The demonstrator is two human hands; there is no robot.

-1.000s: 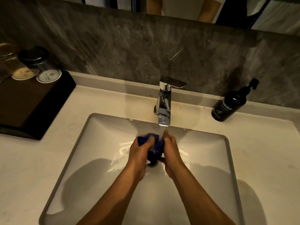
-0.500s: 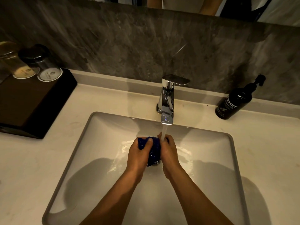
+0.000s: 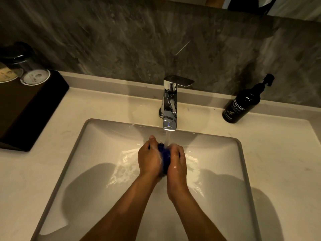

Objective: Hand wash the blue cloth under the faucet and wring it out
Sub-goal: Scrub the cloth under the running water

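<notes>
The blue cloth [image 3: 164, 156] is sitting bunched between both hands over the middle of the sink [image 3: 97, 153], directly under the faucet [image 3: 169, 105], whose stream is landing on the cloth's top. The left hand [image 3: 150, 158] is gripping the cloth from nine o'clock, its fingers [image 3: 152, 140] curling over the far side; the right hand [image 3: 177, 160] is gripping it from three o'clock, fingers wrapping round so that only a narrow strip of blue is showing between the two. Both hands are glistening with water.

The hands are hanging well apart from every wall of the basin, with open room toward nine, three and six o'clock; the tightest gap is at twelve o'clock, where the spout is standing just above the knuckles. The sink rim is running as a grey band around the basin, set into the pale surface [image 3: 278, 153]. At two o'clock a black hand wash bottle [image 3: 242, 106] is standing near the back wall, well clear of the arms. At ten o'clock a dark tray [image 3: 31, 108] is carrying capped glasses [image 3: 33, 72], also well clear.

Compared with half a second ago, the hands are pressing closer together, hiding more of the cloth, and the left thumb is now rising higher toward the spout.
</notes>
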